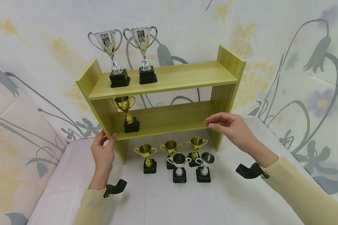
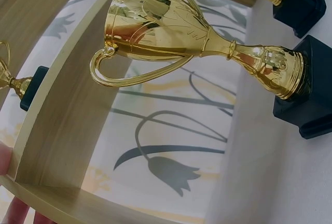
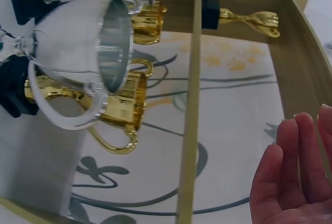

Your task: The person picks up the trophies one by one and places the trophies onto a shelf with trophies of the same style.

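A two-tier wooden shelf (image 1: pixel 169 116) stands on the white-covered table. My left hand (image 1: pixel 102 153) grips its left side panel at the middle board, thumb in front and fingers behind; the fingers (image 2: pixel 15 211) show at the lower left of the left wrist view. Beside the front edge of that board's right end is my right hand (image 1: pixel 232 126), fingers slightly bent and holding nothing. A gold trophy cup (image 1: pixel 131 125) sits on the middle board's left. Up on the top board, two tall silver trophy cups (image 1: pixel 116 67) (image 1: pixel 147 74) stand toward the left.
Several smaller trophies stand on the table before and under the shelf. Gold ones (image 1: pixel 150 166) (image 1: pixel 171 147) (image 1: pixel 196 143) are behind, with two silver ones (image 1: pixel 179 176) (image 1: pixel 203 175) at the front. A flower-printed cloth (image 1: pixel 284 81) hangs behind.
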Available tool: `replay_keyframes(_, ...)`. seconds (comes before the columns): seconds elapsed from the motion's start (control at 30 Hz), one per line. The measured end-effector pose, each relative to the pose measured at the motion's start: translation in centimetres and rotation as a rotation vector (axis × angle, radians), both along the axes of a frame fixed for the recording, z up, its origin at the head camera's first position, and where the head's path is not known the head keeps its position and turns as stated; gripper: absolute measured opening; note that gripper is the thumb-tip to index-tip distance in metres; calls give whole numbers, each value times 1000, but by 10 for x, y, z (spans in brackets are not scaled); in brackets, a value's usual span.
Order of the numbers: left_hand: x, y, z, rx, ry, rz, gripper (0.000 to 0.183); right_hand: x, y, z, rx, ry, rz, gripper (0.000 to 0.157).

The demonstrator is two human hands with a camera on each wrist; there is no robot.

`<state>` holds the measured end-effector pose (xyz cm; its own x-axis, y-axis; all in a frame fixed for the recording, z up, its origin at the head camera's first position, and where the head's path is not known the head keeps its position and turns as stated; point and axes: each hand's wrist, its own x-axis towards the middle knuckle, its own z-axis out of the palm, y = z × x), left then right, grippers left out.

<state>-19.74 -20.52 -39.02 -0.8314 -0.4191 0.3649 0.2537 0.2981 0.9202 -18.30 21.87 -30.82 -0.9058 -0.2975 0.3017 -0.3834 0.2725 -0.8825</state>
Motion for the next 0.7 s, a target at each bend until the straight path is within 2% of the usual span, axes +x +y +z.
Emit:
replay_keyframes(0.4,0,-1,-2,8,-1,-8,45,8,5,-22,-13,-40,15,20)
replay_keyframes(0.7,0,0,-2,-9,-16,3,45,11,12,-48,0,-72,19,19)
